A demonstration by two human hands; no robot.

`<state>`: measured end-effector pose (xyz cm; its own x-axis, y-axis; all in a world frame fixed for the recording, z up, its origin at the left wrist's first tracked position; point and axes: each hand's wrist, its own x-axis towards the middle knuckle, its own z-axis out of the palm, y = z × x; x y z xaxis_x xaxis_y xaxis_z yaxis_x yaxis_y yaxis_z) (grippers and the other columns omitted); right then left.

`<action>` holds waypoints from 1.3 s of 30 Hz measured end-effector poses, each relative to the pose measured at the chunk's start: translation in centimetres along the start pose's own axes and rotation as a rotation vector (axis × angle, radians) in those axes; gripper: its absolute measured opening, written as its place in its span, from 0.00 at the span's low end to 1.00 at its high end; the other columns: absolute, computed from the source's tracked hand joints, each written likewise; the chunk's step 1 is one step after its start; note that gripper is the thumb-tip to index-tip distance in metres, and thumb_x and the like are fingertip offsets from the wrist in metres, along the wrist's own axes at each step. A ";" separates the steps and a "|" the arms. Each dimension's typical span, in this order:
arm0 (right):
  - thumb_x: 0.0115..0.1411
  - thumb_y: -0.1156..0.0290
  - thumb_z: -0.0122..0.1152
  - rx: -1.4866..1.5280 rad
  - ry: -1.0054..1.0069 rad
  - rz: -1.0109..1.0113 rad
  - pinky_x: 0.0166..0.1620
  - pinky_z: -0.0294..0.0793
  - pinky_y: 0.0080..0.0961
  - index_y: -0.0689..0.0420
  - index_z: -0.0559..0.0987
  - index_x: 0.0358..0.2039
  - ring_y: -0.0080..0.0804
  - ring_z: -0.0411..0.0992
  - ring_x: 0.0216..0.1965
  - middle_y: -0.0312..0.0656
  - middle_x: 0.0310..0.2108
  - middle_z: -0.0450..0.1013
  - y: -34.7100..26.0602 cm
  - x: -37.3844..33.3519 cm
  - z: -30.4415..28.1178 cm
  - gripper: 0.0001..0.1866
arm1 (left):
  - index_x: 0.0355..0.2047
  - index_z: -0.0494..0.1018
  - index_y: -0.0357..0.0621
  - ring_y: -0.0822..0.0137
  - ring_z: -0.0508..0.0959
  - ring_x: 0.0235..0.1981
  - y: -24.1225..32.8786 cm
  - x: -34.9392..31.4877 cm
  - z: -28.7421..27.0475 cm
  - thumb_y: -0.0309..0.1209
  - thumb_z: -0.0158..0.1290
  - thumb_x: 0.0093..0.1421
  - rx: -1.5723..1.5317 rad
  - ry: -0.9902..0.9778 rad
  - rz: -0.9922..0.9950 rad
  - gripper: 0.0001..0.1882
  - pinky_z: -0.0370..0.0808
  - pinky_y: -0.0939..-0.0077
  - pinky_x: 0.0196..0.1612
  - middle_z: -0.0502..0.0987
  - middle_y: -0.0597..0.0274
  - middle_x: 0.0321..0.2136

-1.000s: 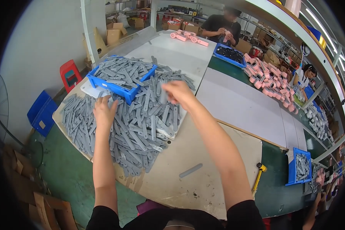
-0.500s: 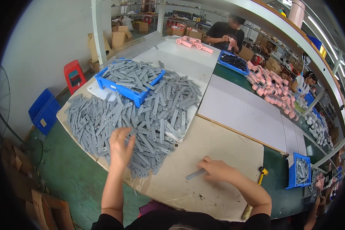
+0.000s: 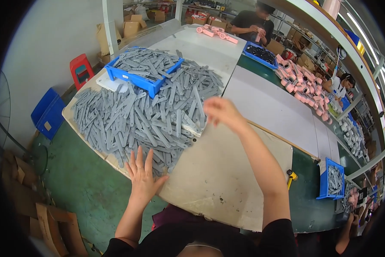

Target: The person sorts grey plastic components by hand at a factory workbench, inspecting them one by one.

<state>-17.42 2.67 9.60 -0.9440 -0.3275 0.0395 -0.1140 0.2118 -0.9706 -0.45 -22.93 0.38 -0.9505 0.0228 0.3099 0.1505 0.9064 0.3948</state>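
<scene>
Flat grey plastic strips with rounded ends lie in a large heap on the left of the table. My left hand is open, fingers spread, at the near edge of this heap, its fingertips over the nearest strips. My right hand hovers at the heap's right side, fingers loosely bent and thumb apart. Just beside its fingertips is one grey strip, at a slant; whether they touch is unclear. Behind the heap, a blue bin full of the same strips rests on a white block.
Brown board covers the near table. A yellow-and-black tool lies at its right. Beyond are a blue bin of grey parts, a pile of pink housings and a blue tray of black parts. Co-workers sit at the far side.
My right hand has moved up and left from the brown board, where it held a grey strip, to the heap. My left hand has come nearer and spread its fingers. The view has shifted slightly.
</scene>
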 end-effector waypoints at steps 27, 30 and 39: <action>0.51 0.71 0.59 -0.488 0.385 -0.218 0.30 0.71 0.27 0.58 0.74 0.40 0.30 0.69 0.23 0.41 0.32 0.71 7.5 -1.2 4.4 0.15 | 0.61 0.52 0.46 0.49 0.44 0.64 -2.4 0.1 0.1 0.37 0.66 0.38 -0.179 -0.054 0.038 0.51 0.44 0.40 0.59 0.43 0.48 0.63; 0.51 0.71 0.59 -0.539 0.329 -0.226 0.30 0.70 0.27 0.57 0.74 0.38 0.30 0.69 0.24 0.40 0.31 0.70 6.8 -3.9 4.7 0.13 | 0.59 0.56 0.45 0.48 0.46 0.64 -2.7 -0.6 -0.2 0.36 0.66 0.40 -0.147 -0.016 0.020 0.46 0.44 0.40 0.60 0.45 0.49 0.63; 0.51 0.69 0.59 -0.665 0.041 -0.237 0.32 0.70 0.29 0.57 0.74 0.30 0.36 0.70 0.27 0.41 0.27 0.70 7.7 -11.9 7.3 0.08 | 0.42 0.73 0.39 0.52 0.68 0.49 -1.7 -0.8 0.2 0.24 0.58 0.47 -0.377 0.267 0.140 0.19 0.66 0.63 0.50 0.67 0.50 0.49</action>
<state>-4.82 1.48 -0.08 -0.8796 -0.4024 0.2538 -0.4710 0.6611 -0.5841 -0.04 -24.43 -0.73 -0.8184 -0.0202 0.5742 0.4068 0.6854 0.6039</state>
